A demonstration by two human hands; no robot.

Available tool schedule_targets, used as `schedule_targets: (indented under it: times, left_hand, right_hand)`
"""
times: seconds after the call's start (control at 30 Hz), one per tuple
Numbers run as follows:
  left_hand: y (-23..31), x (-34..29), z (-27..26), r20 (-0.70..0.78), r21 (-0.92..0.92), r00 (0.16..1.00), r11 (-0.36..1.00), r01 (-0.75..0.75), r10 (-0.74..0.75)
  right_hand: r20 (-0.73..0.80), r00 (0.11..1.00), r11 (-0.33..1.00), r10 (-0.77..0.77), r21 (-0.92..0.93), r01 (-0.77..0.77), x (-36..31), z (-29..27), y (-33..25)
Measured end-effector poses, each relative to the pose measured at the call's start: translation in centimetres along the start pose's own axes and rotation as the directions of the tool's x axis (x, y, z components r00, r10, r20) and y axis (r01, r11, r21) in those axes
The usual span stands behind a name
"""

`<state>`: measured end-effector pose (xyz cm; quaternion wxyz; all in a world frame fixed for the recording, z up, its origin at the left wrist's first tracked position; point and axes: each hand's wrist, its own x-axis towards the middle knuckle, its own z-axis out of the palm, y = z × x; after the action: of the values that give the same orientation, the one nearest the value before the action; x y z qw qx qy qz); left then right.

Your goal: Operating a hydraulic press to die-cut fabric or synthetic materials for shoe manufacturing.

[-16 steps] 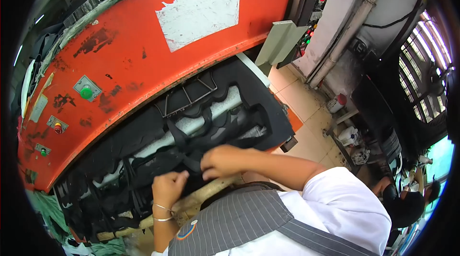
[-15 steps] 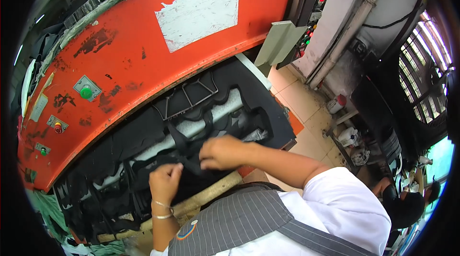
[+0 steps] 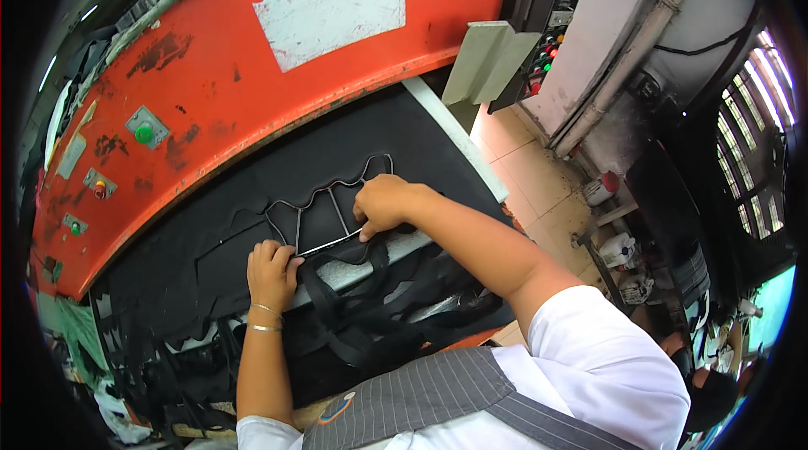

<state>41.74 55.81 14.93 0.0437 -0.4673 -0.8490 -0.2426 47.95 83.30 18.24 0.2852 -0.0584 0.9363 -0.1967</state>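
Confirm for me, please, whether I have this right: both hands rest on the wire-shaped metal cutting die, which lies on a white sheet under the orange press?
Not quite: the sheet is black, not white. In the head view the left hand and right hand do rest on the metal cutting die under the orange press.

My view is bright and evenly lit, with daylight coming from the barred window [image 3: 749,147] at my right. The orange press face [image 3: 252,71] shows no harsh glare. Soft shadow lies under my forearms on the black sheet [image 3: 252,189]. Straight edges bow toward the dark round rim, where detail is perhaps slightly blurred.
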Motion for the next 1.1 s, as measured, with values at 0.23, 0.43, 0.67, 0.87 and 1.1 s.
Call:
schedule_targets:
  times: [0.23,0.43,0.67,0.87,1.1]
  left_hand:
    - [2.7,4.3,-3.8,-0.094,0.074,0.984,0.987,-0.143,0.150]
    - [0.7,4.8,2.1,-0.362,-0.244,0.905,0.960,0.139,-0.223]
    - [1.7,4.1,1.0,0.168,0.094,0.941,0.955,0.281,-0.294]
    - [-4.4,6.2,3.5,-0.230,0.020,0.952,0.978,0.209,-0.199]
    - [-5.5,4.7,5.7,-0.074,0.081,0.898,0.895,0.439,-0.434]
  right_hand:
    - [0.120,0.985,0.975,-0.123,-0.172,0.143,-1.6,-0.5,0.3]
    - [0.075,0.981,0.841,-0.177,0.529,0.111,-1.6,-5.1,2.9]
    - [-0.015,0.995,0.924,0.095,0.375,-0.082,-5.6,-13.2,2.6]
    - [-0.146,0.989,0.999,-0.024,-0.045,0.017,1.7,-7.9,5.2]
    - [-0.057,0.998,0.993,0.040,-0.111,-0.046,7.2,-6.2,3.5]
